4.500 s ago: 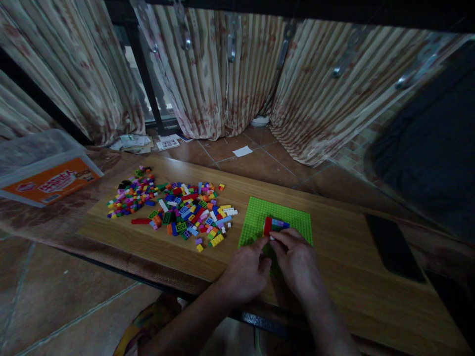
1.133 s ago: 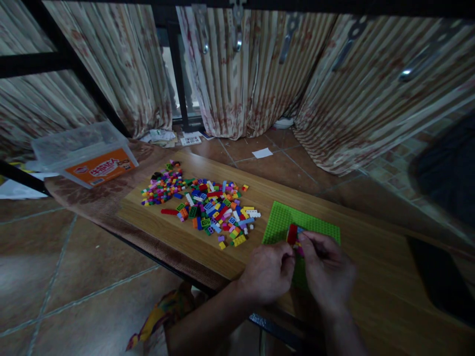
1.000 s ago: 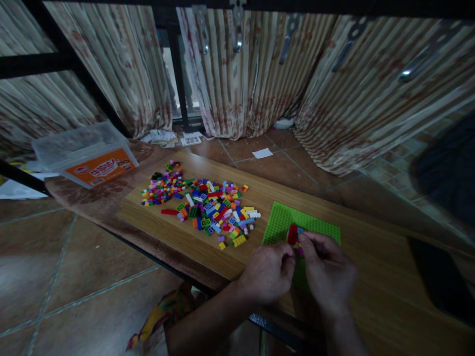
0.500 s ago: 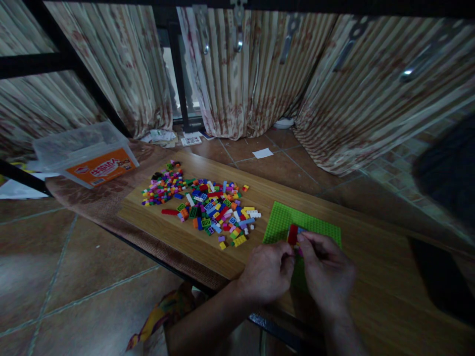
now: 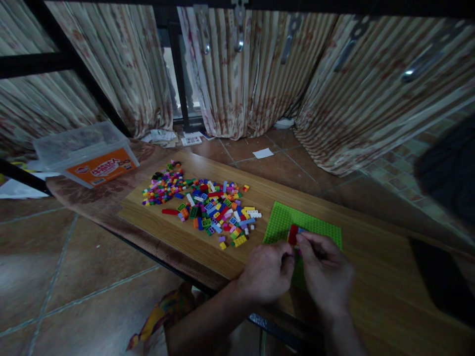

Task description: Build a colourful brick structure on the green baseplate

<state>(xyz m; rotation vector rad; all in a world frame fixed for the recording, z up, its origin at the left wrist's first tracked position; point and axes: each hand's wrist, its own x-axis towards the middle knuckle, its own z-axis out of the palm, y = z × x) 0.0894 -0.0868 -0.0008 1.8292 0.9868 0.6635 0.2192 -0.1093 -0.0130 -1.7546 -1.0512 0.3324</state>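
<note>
A green studded baseplate lies on the wooden board, partly covered by both hands. Over it is a small cluster of toy bricks, with a red brick on top and hints of blue and pink beside it. My left hand is closed at the cluster's near left side, fingertips pinched against it. From the right, my right hand pinches the cluster between thumb and fingers. The hands hide most of the cluster, and whether it is joined to the baseplate I cannot tell.
Loose coloured bricks are spread in a pile left of the baseplate, with smaller pieces beyond. A clear plastic tub with an orange label stands at the far left. A dark flat object lies on the wooden board at right.
</note>
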